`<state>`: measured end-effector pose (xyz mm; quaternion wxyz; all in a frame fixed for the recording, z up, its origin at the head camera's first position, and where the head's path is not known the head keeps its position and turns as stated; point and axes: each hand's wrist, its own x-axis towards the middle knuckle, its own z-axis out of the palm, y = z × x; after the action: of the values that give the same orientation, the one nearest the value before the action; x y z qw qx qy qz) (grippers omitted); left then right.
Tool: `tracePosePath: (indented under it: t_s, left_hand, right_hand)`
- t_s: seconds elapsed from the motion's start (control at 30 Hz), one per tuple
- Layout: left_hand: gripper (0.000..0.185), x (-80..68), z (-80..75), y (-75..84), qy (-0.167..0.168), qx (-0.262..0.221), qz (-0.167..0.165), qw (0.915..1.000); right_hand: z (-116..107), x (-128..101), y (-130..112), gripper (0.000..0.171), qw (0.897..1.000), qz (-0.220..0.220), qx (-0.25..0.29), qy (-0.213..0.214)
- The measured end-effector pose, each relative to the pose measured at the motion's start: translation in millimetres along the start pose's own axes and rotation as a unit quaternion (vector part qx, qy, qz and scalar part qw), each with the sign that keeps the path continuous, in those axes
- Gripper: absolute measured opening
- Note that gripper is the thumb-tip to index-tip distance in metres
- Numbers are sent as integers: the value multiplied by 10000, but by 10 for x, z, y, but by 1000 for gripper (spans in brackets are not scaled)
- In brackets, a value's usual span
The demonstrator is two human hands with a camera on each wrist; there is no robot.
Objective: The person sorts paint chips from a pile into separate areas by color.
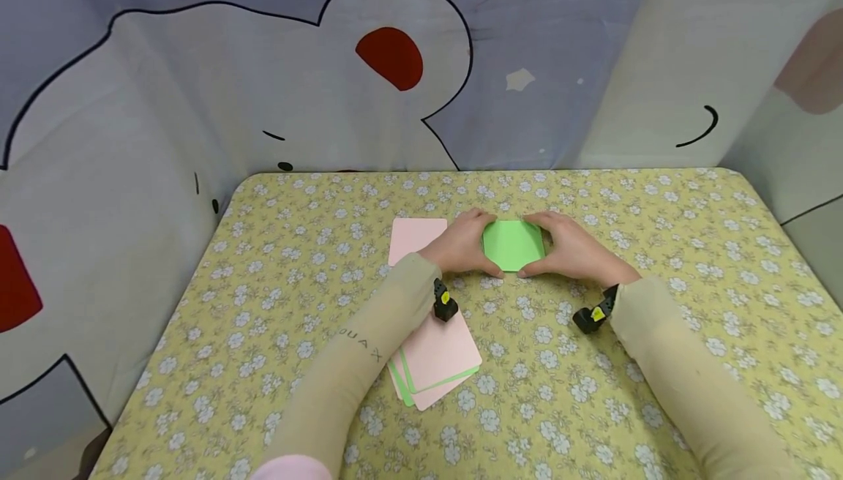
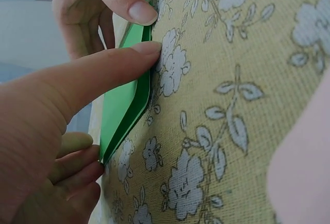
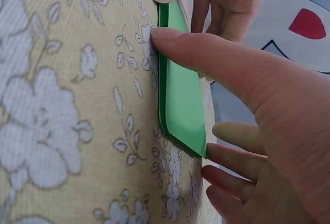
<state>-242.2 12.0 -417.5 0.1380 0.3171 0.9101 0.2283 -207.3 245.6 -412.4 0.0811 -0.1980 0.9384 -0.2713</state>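
Green square cards point(image 1: 513, 246) lie on the flowered tablecloth between the two hands. My left hand point(image 1: 463, 244) holds their left side, with the thumb at the near edge and the fingers towards the far edge. On the right side, my right hand point(image 1: 571, 247) grips them in the same way. Both wrist views show a narrow gap between the top green card point(image 3: 185, 100) and the green layer under it. The thumbs point(image 2: 118, 64) press at the near edge, a short way apart.
Left of the left hand lies a pink card point(image 1: 415, 237), partly covered by that hand. Nearer the body, a fanned pile of pink and green cards point(image 1: 443, 355) is partly under the left forearm. Patterned curtains point(image 1: 263, 85) rise behind the table.
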Motion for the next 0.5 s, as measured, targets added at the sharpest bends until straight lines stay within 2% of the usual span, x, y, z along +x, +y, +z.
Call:
tracePosePath:
  t_s: [0.3,0.5]
  left_hand:
    - [107,-9,-7,-1,-19,72,16,10000]
    - [110,-8,-4,-1,-16,84,-27,10000]
  right_hand:
    - [2,-6,-8,101,10000,19,45,-35]
    - [3,0,11,109,9998,152,129,-34]
